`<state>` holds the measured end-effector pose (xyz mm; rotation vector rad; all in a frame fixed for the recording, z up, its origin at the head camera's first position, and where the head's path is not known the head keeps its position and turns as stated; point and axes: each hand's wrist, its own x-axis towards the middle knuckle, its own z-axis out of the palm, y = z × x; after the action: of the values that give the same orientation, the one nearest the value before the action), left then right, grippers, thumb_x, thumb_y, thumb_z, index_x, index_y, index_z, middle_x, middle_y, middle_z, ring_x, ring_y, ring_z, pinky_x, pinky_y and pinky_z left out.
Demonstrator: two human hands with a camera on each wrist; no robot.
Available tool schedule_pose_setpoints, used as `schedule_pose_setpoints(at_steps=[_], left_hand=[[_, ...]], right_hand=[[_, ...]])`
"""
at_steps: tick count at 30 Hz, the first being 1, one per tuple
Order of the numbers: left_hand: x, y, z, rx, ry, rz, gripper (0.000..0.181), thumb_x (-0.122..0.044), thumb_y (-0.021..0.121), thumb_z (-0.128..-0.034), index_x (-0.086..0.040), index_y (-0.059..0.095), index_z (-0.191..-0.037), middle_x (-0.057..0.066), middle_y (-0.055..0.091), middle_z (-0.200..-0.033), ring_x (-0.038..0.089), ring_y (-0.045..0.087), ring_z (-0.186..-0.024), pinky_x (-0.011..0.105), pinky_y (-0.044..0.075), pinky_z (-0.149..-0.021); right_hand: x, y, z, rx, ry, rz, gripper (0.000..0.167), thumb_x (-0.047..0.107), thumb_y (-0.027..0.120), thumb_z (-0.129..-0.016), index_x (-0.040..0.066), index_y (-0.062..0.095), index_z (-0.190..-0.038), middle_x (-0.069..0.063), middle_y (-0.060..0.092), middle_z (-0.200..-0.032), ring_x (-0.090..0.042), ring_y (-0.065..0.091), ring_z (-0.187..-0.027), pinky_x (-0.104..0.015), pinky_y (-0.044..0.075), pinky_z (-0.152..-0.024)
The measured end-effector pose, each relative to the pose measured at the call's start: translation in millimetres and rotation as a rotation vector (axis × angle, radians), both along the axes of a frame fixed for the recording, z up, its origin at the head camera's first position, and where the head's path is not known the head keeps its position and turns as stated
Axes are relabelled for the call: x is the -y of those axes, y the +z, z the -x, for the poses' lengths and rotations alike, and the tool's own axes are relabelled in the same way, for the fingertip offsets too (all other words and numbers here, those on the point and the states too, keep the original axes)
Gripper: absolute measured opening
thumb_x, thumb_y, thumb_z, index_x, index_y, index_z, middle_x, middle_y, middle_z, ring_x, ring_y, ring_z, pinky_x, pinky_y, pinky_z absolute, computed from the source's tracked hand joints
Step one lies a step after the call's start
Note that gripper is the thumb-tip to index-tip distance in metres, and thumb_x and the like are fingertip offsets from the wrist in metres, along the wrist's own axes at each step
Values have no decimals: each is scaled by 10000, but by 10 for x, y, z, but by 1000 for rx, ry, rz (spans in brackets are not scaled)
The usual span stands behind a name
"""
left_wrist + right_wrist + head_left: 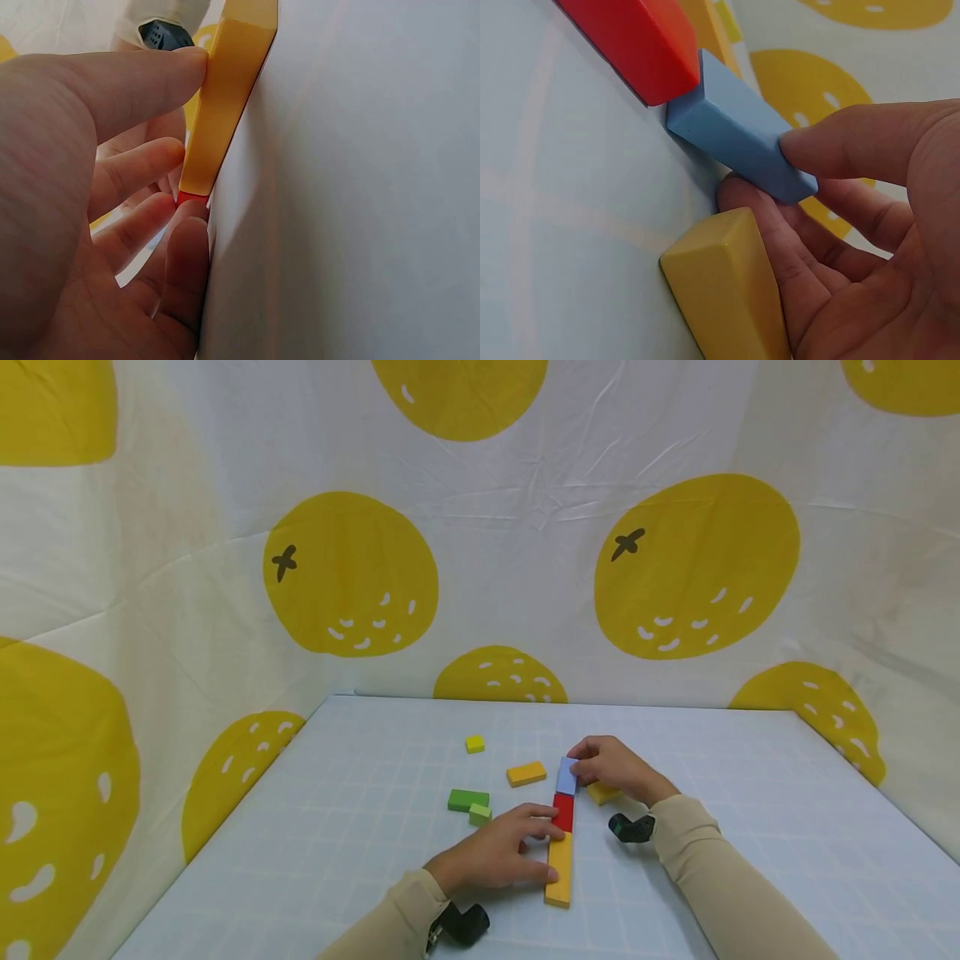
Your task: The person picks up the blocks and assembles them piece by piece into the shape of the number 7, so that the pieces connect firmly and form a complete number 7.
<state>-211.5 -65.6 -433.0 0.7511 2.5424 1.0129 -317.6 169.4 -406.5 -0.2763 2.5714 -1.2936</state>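
A row of wooden blocks runs away from me: a long orange block (558,872), a red block (563,812), then a light blue block (567,775) at the far end. My left hand (495,850) lies along the row's left side. Its thumb touches the orange block, and its extended fingers reach the orange and red blocks. At the far end my right hand (621,768) pinches the blue block. In the right wrist view, the blue block (739,127) meets the end of the red block (641,49) at a slight angle.
Beside the right hand sits a yellow block (602,792), partly hidden by it. Left of the row are an orange block (527,774), a small yellow cube (475,744), a green block (467,800) and a light green cube (480,815). A fruit-patterned curtain (517,560) stands behind the table.
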Motion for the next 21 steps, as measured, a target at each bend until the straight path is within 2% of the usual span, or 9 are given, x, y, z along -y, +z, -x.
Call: schedule_pose_setpoints(at_steps=[10, 21], left_hand=[[3, 7, -5, -13, -5, 5, 381, -443, 789, -849, -389, 684, -1212, -212, 457, -1434, 67, 462, -1262, 258, 508, -921], [-1, 0, -4, -15, -1, 5, 380, -445, 787, -849, -388, 686, -1211, -206, 456, -1437, 73, 459, -1273, 264, 506, -928]], right_hand=[[-6, -10, -30, -23, 10, 0, 255, 167, 699, -921, 57, 663, -1148, -76, 669, -1044, -223, 648, -879, -386, 554, -883], [-25, -28, -22, -44, 21, -37, 265, 193, 705, -921, 76, 675, -1157, -68, 659, -1092, -207, 647, -882, -399, 547, -896]])
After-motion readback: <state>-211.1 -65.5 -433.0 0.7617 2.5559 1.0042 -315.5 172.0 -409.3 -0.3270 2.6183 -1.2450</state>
